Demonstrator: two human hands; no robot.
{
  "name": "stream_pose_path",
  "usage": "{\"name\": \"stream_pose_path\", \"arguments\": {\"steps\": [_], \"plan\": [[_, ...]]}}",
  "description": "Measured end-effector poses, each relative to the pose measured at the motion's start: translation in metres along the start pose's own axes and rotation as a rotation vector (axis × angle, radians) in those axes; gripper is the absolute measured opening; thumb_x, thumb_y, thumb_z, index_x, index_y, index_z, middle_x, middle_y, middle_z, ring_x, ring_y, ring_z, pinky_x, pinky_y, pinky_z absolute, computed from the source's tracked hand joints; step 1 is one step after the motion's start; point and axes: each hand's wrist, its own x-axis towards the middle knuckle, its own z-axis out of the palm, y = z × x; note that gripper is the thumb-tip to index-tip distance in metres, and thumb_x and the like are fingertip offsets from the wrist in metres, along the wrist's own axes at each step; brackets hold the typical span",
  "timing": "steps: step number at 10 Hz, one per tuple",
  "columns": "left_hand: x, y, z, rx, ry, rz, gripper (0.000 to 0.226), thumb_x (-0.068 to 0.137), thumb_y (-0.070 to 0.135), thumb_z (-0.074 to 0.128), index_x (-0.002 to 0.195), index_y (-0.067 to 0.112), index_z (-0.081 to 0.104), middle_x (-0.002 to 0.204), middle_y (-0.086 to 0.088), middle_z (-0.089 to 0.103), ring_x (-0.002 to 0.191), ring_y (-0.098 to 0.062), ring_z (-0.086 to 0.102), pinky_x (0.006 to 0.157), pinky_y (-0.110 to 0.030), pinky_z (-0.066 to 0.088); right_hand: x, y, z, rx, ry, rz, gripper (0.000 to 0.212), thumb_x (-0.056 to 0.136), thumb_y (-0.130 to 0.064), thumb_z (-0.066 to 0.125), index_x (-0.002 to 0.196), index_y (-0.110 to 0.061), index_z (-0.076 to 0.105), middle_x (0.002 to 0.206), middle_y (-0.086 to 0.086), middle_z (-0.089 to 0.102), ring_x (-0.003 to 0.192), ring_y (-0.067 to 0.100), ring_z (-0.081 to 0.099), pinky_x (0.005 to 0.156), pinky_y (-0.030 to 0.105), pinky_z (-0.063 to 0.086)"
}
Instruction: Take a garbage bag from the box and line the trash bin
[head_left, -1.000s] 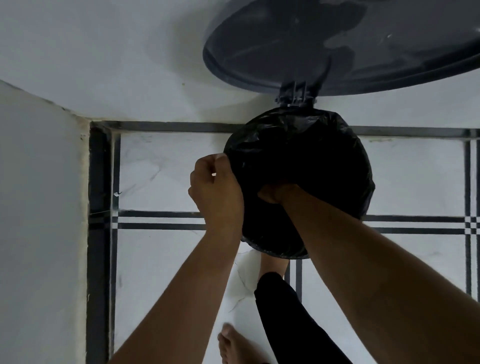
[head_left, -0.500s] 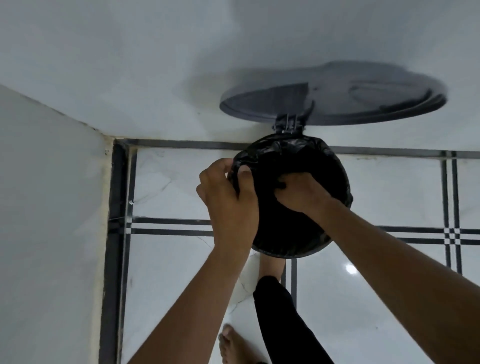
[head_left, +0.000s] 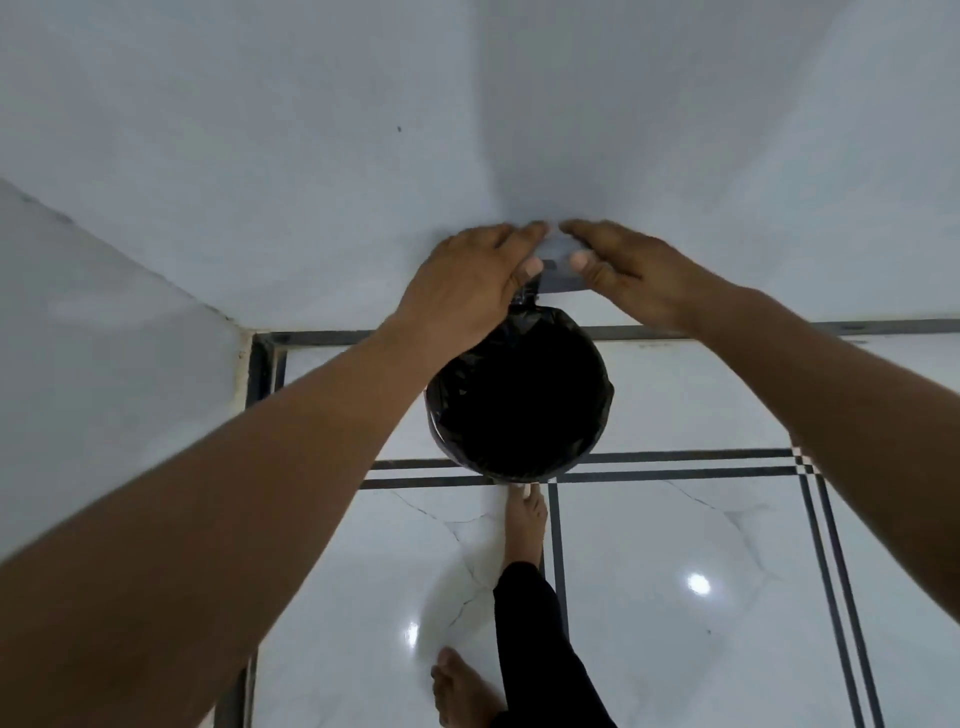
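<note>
A black garbage bag (head_left: 519, 405) lines the round trash bin on the floor, its edge folded over the rim, so the bin's own wall is hidden. The mouth is wide and dark inside. The bin's grey lid (head_left: 558, 273) stands raised at the back against the white wall, and only a small strip shows between my hands. My left hand (head_left: 467, 291) and my right hand (head_left: 634, 275) both grasp the lid, fingers over its top and thumbs on its front face. No box is in view.
A white wall (head_left: 311, 156) rises right behind the bin, and a second wall (head_left: 104, 338) closes the corner on the left. The floor is glossy white tile (head_left: 675, 545) with dark stripes. A bare foot (head_left: 524, 519) touches the bin's front base; another foot (head_left: 462, 691) stands nearer.
Both hands left the bag at the bin's rim and rose to the lid at the back. The view pulled back, and the bag's mouth now lies wide over the rim.
</note>
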Motion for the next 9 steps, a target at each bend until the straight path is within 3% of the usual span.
{"name": "stream_pose_path", "arguments": {"steps": [1, 2, 3, 5, 6, 8, 9], "plan": [[-0.017, -0.001, -0.002, -0.064, -0.047, 0.036, 0.052, 0.106, 0.039, 0.033, 0.153, 0.018, 0.043, 0.14, -0.011, 0.06, 0.122, -0.036, 0.057, 0.102, -0.048, 0.047, -0.019, -0.009, 0.005, 0.051, -0.12, 0.065, 0.061, 0.106, -0.051, 0.037, 0.158, -0.019, 0.034, 0.16, 0.005, 0.04, 0.147, 0.022, 0.037, 0.12, 0.032, 0.028], [-0.042, -0.004, 0.007, -0.048, -0.074, 0.081, 0.048, 0.107, 0.03, 0.04, 0.152, 0.015, 0.045, 0.141, -0.013, 0.057, 0.125, -0.036, 0.055, 0.107, -0.049, 0.044, -0.04, -0.026, 0.027, -0.019, -0.086, 0.045, 0.062, 0.106, -0.046, 0.038, 0.153, -0.006, 0.038, 0.155, 0.015, 0.046, 0.14, 0.031, 0.045, 0.115, 0.035, 0.035], [-0.067, -0.006, 0.019, -0.027, -0.061, 0.087, 0.049, 0.103, 0.029, 0.042, 0.149, 0.011, 0.049, 0.144, -0.018, 0.055, 0.131, -0.039, 0.051, 0.113, -0.052, 0.04, -0.056, -0.037, 0.058, -0.078, -0.032, 0.055, 0.075, 0.1, -0.057, 0.028, 0.151, -0.003, 0.039, 0.153, 0.019, 0.047, 0.14, 0.035, 0.044, 0.113, 0.046, 0.039], [-0.105, 0.003, 0.059, 0.008, -0.12, 0.049, 0.053, 0.104, 0.039, 0.039, 0.152, 0.017, 0.044, 0.154, -0.016, 0.044, 0.143, -0.039, 0.04, 0.116, -0.058, 0.036, -0.087, -0.027, 0.107, -0.188, -0.046, 0.05, 0.081, 0.1, -0.06, 0.019, 0.158, -0.005, 0.028, 0.163, 0.016, 0.031, 0.152, 0.032, 0.026, 0.121, 0.049, 0.026], [-0.122, 0.015, 0.082, -0.007, -0.147, -0.008, 0.057, 0.099, 0.029, 0.059, 0.152, 0.014, 0.044, 0.157, -0.015, 0.042, 0.146, -0.039, 0.037, 0.115, -0.057, 0.037, -0.104, -0.015, 0.127, -0.203, -0.1, 0.037, 0.081, 0.099, -0.06, 0.019, 0.159, -0.005, 0.025, 0.165, 0.015, 0.026, 0.153, 0.032, 0.023, 0.122, 0.049, 0.024], [-0.148, 0.059, 0.1, -0.122, -0.251, -0.282, 0.054, 0.108, 0.029, 0.042, 0.158, 0.012, 0.03, 0.166, -0.008, 0.029, 0.153, -0.025, 0.026, 0.122, -0.04, 0.029, -0.135, -0.017, 0.144, -0.098, -0.232, 0.18, 0.067, 0.106, -0.05, 0.032, 0.159, -0.009, 0.023, 0.166, 0.011, 0.025, 0.152, 0.028, 0.027, 0.122, 0.044, 0.027], [-0.153, 0.083, 0.082, -0.136, -0.268, -0.358, 0.052, 0.108, 0.03, 0.04, 0.155, 0.009, 0.035, 0.163, -0.011, 0.034, 0.15, -0.027, 0.03, 0.122, -0.037, 0.027, -0.147, -0.038, 0.127, 0.002, -0.226, 0.245, 0.065, 0.106, -0.049, 0.035, 0.158, -0.01, 0.025, 0.165, 0.011, 0.028, 0.15, 0.029, 0.029, 0.121, 0.043, 0.029]]}}
